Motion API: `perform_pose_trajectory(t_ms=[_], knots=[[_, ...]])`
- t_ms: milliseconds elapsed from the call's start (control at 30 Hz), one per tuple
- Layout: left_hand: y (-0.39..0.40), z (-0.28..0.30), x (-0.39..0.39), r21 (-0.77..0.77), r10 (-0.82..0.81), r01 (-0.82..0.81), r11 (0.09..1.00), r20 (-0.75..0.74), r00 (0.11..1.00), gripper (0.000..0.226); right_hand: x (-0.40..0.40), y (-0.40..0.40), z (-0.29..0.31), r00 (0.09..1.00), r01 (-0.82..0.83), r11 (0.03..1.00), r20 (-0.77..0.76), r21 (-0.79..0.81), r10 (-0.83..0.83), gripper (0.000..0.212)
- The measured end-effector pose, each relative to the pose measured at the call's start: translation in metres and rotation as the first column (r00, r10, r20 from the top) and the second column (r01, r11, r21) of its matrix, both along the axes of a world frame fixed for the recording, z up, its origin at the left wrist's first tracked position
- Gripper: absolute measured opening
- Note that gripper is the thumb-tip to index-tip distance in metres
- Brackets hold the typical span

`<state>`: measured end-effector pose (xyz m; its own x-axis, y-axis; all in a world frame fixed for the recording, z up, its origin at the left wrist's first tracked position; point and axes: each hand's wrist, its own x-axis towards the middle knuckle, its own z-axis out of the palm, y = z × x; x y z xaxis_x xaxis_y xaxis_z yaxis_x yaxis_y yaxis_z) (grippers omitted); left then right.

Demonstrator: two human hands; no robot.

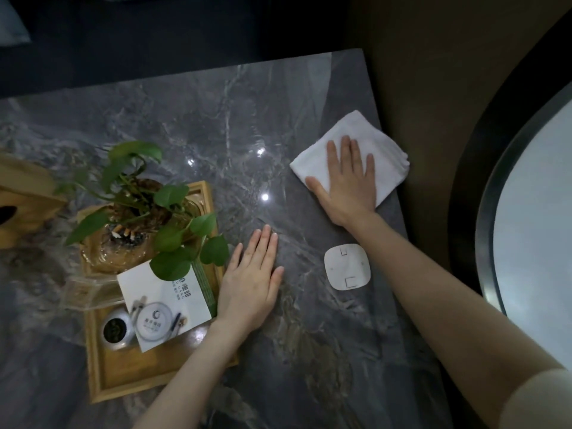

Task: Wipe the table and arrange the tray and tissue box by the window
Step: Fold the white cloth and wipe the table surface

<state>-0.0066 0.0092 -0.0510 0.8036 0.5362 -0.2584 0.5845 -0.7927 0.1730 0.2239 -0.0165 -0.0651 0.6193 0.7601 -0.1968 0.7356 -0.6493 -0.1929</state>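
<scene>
Nearest, the left hand (252,281) is lying flat and open on the grey marble table (198,125), just beside the wooden tray (123,379) holding a plant (161,212), ashtray and card. Farther right, the right hand (348,181) is pressing flat, fingers spread, on a folded white cloth (356,125) at the table's edge. Far left, the wooden tissue box (24,196) is sitting.

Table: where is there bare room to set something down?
Bare marble table lies beyond the tray and left of the cloth, and near the front edge below the white pad. The left side is crowded: tray, plant, tissue box.
</scene>
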Motion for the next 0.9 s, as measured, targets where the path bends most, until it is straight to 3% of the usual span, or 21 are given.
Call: perform_pose_trajectory(t_ms=[133,300,533,667,900], knots=[[0.001,0.003,0.003,-0.016,0.007,-0.007,1.0,0.008,1.0,0.057,-0.024,0.001,0.0,1.0,-0.015,1.0,-0.024,0.003,0.015,0.075],[0.002,0.008,0.003,-0.109,0.058,-0.045,0.993,0.127,0.99,0.058,-0.059,-0.003,0.003,0.998,-0.034,0.999,-0.049,-0.009,0.033,0.07],[0.002,0.009,0.001,-0.115,0.065,-0.048,0.992,0.147,0.987,0.062,-0.106,-0.022,0.004,0.983,-0.167,0.986,-0.082,-0.003,0.166,0.075],[0.001,0.009,-0.001,-0.115,0.059,-0.041,0.993,0.157,0.986,0.069,-0.108,-0.039,0.004,0.961,-0.266,0.964,-0.071,0.026,0.268,0.073],[0.0,0.011,-0.002,-0.109,0.035,-0.021,0.994,0.129,0.991,0.062,-0.081,-0.042,0.004,0.967,-0.253,0.968,-0.011,-0.003,0.253,0.07]])
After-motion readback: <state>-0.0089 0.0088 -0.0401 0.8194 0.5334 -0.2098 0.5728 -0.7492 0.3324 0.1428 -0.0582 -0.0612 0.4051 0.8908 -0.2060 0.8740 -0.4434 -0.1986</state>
